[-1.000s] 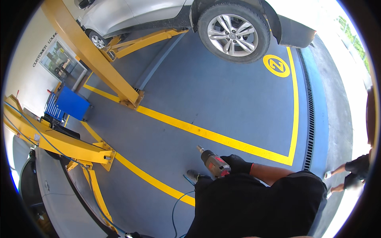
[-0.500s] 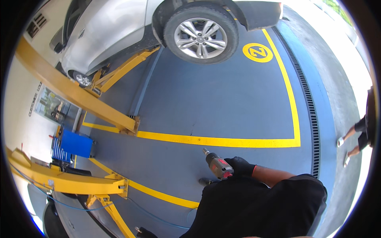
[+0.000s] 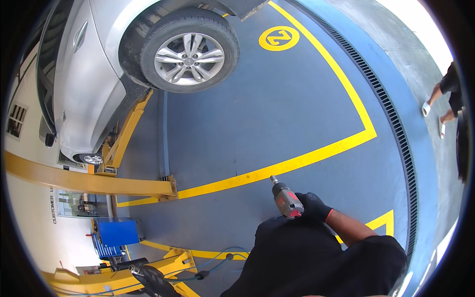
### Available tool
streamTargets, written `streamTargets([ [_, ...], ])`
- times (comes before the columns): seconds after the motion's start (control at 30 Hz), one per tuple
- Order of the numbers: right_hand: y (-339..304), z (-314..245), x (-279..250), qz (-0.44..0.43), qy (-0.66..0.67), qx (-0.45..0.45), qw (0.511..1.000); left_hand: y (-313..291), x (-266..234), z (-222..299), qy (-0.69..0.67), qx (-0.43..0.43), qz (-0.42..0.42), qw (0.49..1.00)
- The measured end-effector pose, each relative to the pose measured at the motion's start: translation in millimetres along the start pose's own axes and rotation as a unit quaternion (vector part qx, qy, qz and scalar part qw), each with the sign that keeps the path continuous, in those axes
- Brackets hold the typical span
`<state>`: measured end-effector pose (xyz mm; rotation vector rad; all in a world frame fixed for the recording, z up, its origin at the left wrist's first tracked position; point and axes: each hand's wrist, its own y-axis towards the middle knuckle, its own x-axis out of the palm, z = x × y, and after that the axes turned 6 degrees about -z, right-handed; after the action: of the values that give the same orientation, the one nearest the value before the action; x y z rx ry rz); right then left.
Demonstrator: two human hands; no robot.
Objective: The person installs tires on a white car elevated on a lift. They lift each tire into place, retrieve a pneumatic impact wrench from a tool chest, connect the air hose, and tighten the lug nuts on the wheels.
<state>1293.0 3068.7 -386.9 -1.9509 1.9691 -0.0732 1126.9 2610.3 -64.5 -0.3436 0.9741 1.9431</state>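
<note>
My right hand [image 3: 312, 207], in a black glove with a red cuff edge, is closed round the grip of a grey and red impact wrench [image 3: 288, 200]. The wrench's metal nose points away from me, over the floor near a yellow line. At the lower left, my black-gloved left hand [image 3: 156, 282] is closed on an air hose, whose metal end fitting [image 3: 134, 270] sticks out past the fingers. Blue hose [image 3: 217, 255] loops to the right of that hand. Ahead, a wheel [image 3: 189, 59] of a raised silver car [image 3: 81, 99] hangs beyond reach of both hands.
A yellow lift post [image 3: 89, 180] and lift arm [image 3: 129, 131] stand left. Another yellow post [image 3: 89, 284] lies lower left. Beyond it is a blue tool cart [image 3: 117, 232]. A drain grate [image 3: 381, 91] runs along the right, and a person [image 3: 450, 94] stands past it.
My view has turned, so the car and wheel sit farther left and nearer. My left hand with the hose fitting has risen into view. The wrench stays in my right hand.
</note>
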Motion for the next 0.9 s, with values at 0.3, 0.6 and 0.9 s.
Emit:
streamTargets([
  [0.3,33,31,11,0.104,0.064,0.041,0.992,60,132,72,-0.206,0.024,-0.13,0.97],
  [0.6,144,-15,17,0.065,-0.012,0.008,0.998,140,184,7,-0.331,0.008,-0.158,0.93],
  [0.9,314,-173,18,-0.021,0.071,-0.13,0.989,239,207,-13,-0.157,0.205,0.026,0.966],
])
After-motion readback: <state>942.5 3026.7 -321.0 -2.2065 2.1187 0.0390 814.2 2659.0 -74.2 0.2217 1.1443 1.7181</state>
